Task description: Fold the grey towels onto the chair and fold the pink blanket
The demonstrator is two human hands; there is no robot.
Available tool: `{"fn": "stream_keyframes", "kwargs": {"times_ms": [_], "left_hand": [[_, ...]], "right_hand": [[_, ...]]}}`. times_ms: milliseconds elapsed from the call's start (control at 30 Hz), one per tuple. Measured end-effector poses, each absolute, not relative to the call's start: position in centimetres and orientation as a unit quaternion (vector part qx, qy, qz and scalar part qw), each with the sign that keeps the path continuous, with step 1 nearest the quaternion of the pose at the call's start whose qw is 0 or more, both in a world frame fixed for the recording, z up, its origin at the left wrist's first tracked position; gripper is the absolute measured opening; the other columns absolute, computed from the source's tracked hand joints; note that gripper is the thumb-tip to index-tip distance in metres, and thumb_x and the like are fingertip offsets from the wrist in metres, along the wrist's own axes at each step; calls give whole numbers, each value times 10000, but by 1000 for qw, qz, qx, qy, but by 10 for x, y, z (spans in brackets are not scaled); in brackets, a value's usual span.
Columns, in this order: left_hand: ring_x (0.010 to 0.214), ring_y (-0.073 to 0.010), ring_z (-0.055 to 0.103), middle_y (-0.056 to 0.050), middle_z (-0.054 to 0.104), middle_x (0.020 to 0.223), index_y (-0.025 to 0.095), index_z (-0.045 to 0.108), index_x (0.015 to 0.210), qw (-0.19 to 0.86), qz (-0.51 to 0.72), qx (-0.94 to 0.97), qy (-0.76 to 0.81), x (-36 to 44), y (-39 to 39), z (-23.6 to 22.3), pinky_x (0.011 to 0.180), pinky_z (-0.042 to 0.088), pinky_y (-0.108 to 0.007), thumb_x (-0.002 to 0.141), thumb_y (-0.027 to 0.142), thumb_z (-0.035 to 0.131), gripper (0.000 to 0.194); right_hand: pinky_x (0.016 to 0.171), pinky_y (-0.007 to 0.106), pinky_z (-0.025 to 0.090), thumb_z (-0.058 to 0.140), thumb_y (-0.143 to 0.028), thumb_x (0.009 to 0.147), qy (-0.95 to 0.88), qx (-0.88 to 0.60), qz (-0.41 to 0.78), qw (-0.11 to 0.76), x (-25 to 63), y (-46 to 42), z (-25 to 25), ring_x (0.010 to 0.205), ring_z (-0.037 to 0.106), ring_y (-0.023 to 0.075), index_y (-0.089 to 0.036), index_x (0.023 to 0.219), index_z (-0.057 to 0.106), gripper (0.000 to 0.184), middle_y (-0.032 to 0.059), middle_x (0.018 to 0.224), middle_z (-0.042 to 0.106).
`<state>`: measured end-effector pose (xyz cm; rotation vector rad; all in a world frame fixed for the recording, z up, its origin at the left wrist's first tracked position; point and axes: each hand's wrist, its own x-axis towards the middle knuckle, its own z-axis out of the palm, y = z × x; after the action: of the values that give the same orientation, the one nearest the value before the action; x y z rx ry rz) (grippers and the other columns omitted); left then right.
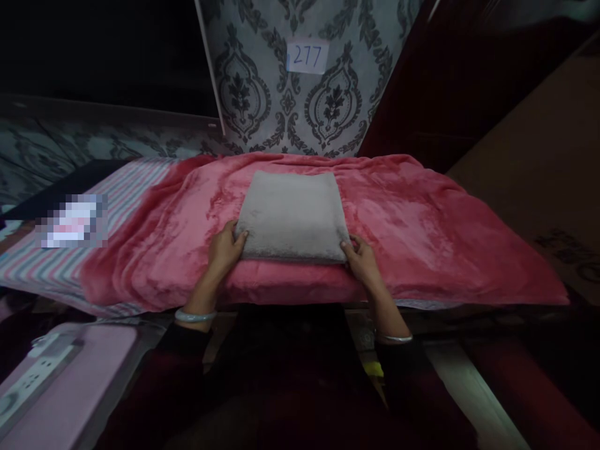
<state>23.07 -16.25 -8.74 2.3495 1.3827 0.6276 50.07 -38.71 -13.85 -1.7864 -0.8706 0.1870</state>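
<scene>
A grey folded cloth (293, 215), plush like a towel, lies flat as a neat rectangle on a pink fleece blanket (403, 231). My left hand (227, 247) grips its near left edge, thumb on top and the fingers partly hidden at the side. On the near right edge, my right hand (359, 255) pinches the cloth between thumb and fingers. Both wrists wear bangles below dark sleeves. How many layers the cloth has cannot be made out.
A striped cloth (117, 194) sticks out from under the blanket at left, with a blurred-out item (72, 220) on it. Behind stand a dark screen (103, 56) and a patterned wall with a paper marked 277 (307, 56). A cardboard box (539, 150) is at right, a power strip (40, 375) at lower left.
</scene>
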Motion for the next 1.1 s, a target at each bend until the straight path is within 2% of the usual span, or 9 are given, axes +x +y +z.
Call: {"fn": "stream_keyframes", "kwargs": {"times_ms": [133,233,367,433,600,733,800,967,1100], "left_hand": [[976,-307,717,-128,766,1037,160,563,1428,163,212,823,501,232,-172,-84,839,526,-376,931,389,532,548],[1005,-307,714,-148,758,1090,162,549,1446,169,198,822,506,231,-175,-83,854,526,-380,938,379,536,552],[1034,-287,702,-129,753,1097,151,550,1437,267,237,812,462,221,-170,-86,909,538,-395,879,397,598,612],[1111,-277,682,-130,734,1187,159,528,1453,357,268,795,411,213,-166,-88,944,543,-396,842,412,634,670],[1123,-284,684,-145,727,1223,187,495,1477,519,259,736,349,198,-160,-89,943,564,-403,775,543,715,818],[1200,-314,655,-161,690,1316,200,442,1523,528,246,752,309,190,-163,-85,993,549,-415,697,643,764,991],[1287,-321,603,-164,628,1421,206,441,1527,496,249,776,299,186,-167,-85,1053,516,-421,707,652,749,983],[1396,-313,506,-119,563,1512,208,558,1425,414,255,826,287,182,-172,-87,1169,410,-434,756,553,677,763],[1307,-284,575,-80,659,1388,218,644,1310,407,253,826,296,184,-175,-87,1138,437,-424,776,413,599,571]], "right_hand": [[826,437,568,588,-530,828,-345,-775,66,525,502,-387,-137,942,695,306,-138,1178,703,538,154,1001,758],[803,445,565,602,-550,791,-333,-794,48,506,499,-389,-135,923,694,321,-113,1152,712,577,180,1015,751],[489,319,463,574,-664,784,-311,-769,169,533,494,-402,-128,532,599,205,-125,1230,662,706,45,679,672],[429,273,387,595,-704,760,-299,-746,235,547,492,-412,-122,431,521,160,-126,1265,632,769,-28,541,578],[450,235,382,671,-697,703,-278,-716,313,558,485,-430,-108,458,529,129,-122,1263,613,804,-40,536,583],[457,228,386,723,-595,681,-282,-692,317,585,477,-434,-106,494,540,129,-123,1418,504,902,-56,588,595],[453,228,381,735,-531,681,-293,-677,300,605,473,-434,-110,506,537,128,-129,1476,438,939,-63,631,596],[475,249,382,660,-460,769,-313,-700,191,613,463,-428,-124,523,491,127,-186,1400,520,702,-53,682,574],[606,298,460,597,-410,791,-320,-732,81,596,455,-419,-131,697,560,179,-186,1244,645,508,34,828,654]]}}
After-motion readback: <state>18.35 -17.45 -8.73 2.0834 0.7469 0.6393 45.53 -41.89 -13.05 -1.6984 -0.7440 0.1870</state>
